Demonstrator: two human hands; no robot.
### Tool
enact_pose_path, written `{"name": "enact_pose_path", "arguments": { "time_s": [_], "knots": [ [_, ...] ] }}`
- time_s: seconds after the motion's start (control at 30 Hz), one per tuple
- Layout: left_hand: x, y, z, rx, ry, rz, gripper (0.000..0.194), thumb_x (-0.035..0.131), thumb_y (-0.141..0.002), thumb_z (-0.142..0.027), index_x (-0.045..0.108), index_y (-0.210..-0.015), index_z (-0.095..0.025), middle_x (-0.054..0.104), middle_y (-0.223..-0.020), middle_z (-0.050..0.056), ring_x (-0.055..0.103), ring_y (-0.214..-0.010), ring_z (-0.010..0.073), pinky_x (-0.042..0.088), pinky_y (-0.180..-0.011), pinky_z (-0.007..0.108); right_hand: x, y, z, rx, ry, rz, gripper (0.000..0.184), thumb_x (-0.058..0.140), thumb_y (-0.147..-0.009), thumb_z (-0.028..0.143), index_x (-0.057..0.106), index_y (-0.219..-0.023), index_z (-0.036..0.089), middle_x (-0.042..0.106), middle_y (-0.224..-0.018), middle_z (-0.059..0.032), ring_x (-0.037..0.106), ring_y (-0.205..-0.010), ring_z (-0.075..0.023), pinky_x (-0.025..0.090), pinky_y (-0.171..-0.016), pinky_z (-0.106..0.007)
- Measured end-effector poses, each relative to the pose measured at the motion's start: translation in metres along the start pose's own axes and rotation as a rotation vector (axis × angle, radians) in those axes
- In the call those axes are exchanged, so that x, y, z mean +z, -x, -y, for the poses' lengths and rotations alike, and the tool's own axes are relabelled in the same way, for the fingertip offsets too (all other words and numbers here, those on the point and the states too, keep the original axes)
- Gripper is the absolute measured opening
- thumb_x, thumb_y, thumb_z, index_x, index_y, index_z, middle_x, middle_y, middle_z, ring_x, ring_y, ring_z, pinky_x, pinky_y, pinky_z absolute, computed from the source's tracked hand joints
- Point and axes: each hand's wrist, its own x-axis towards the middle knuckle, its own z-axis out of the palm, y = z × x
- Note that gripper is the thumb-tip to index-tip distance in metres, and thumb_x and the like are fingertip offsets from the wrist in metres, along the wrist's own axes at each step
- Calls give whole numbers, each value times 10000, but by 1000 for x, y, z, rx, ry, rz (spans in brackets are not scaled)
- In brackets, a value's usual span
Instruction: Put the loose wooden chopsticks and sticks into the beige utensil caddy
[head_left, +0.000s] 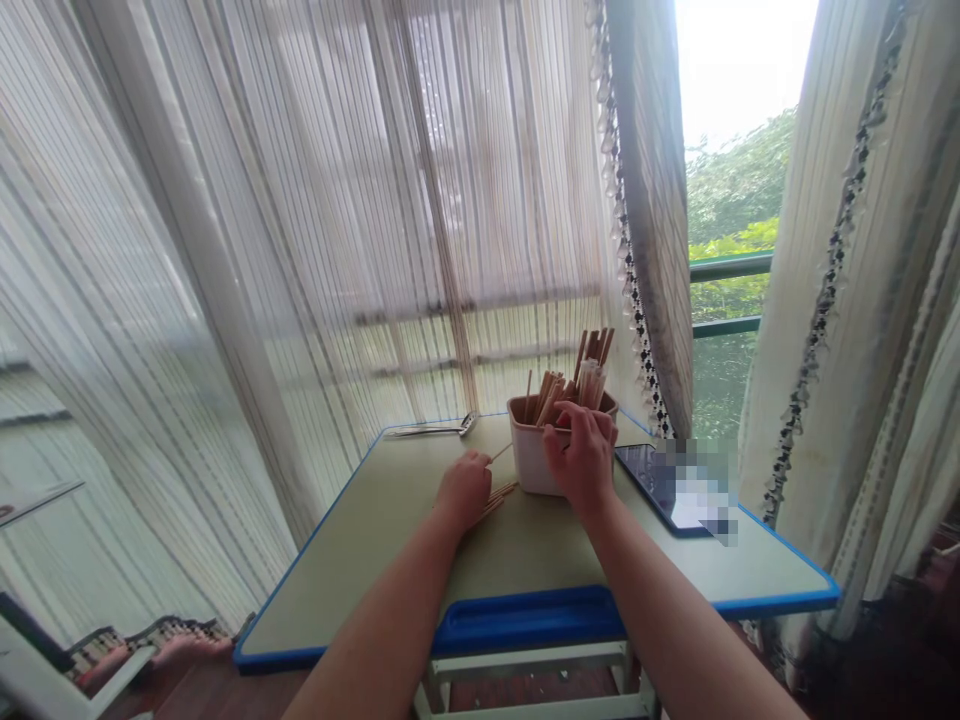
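Observation:
My left hand [465,490] rests low over the table, fingers closed on a thin wooden chopstick [501,453] that points toward the container. Several more chopsticks [498,497] lie on the tabletop beside and partly under that hand. At the front of a white, brown-rimmed container [531,462] is my right hand [583,450], its thumb and index finger bent and apart. I see nothing held in it. Upright in the container stands a bunch of wooden chopsticks [550,393], with a bundle that looks wrapped in clear plastic [590,382]. The right hand hides part of the container.
The pale table [360,560] has a blue edge and a blue tray groove [529,618] at the front. A dark tablet or phone [645,480] lies right of the container. A metal utensil [431,431] lies at the back left. Sheer curtains [315,200] hang close behind.

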Motion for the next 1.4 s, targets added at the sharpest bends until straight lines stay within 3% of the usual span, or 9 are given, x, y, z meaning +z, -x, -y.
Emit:
{"name": "enact_pose_path", "arguments": {
  "time_s": [0.13, 0.27, 0.33, 0.53, 0.77, 1.1, 1.4],
  "knots": [
    [-1, -1, -1, 6, -30, -44, 323, 314, -935, -209, 594, -1095, -197, 613, -963, 84, 576, -932, 181, 427, -830, 283, 0, 0, 0, -6, -18, -9, 268, 554, -778, 241, 551, -1043, 201, 615, -820, -13, 481, -887, -208, 336, -851, -354],
    [1, -1, 0, -75, -25, -45, 361, 266, -962, -273, 539, -1197, -264, 619, -970, 64, 589, -893, 170, 433, -780, 274, 0, 1, 1, -11, -22, 0, 249, 547, -778, 235, 550, -1024, 199, 605, -796, -10, 482, -882, -206, 339, -850, -355],
    [0, -1, 0, -94, -14, -40, 360, 273, -958, -261, 541, -1197, -241, 616, -1001, 75, 594, -885, 168, 435, -773, 268, 0, 1, 1, -14, -28, 5, 231, 541, -781, 233, 555, -1009, 202, 602, -788, -10, 483, -881, -204, 339, -851, -355],
    [-4, 1, 0, 16, -29, -34, 330, 330, -895, -126, 623, -1045, -135, 621, -954, 113, 555, -972, 194, 409, -887, 290, 1, 1, -1, 25, -80, -31, 306, 538, -777, 241, 519, -1079, 196, 607, -801, -17, 482, -893, -213, 349, -841, -362],
    [-1, 0, 0, -42, -35, -15, 385, 298, -934, -216, 513, -1250, -264, 613, -971, 71, 576, -896, 180, 438, -785, 284, 2, 1, -1, 25, -90, -12, 296, 541, -769, 227, 515, -1063, 198, 612, -815, -17, 489, -884, -212, 362, -842, -366],
    [1, -2, 2, 13, -2, -58, 352, 358, -882, -115, 605, -1132, -138, 626, -980, 106, 529, -993, 196, 406, -907, 297, 0, 0, -4, 25, -148, -55, 275, 526, -784, 227, 521, -1056, 190, 595, -784, -23, 487, -869, -212, 398, -853, -381],
    [-3, 0, 0, 14, 31, -82, 420, 397, -832, -82, 601, -1175, -212, 626, -993, 68, 517, -990, 191, 422, -885, 293, -3, -1, 2, -27, -120, 62, 126, 510, -794, 187, 596, -883, 205, 606, -779, -29, 497, -855, -197, 404, -820, -344]
  ]
}}
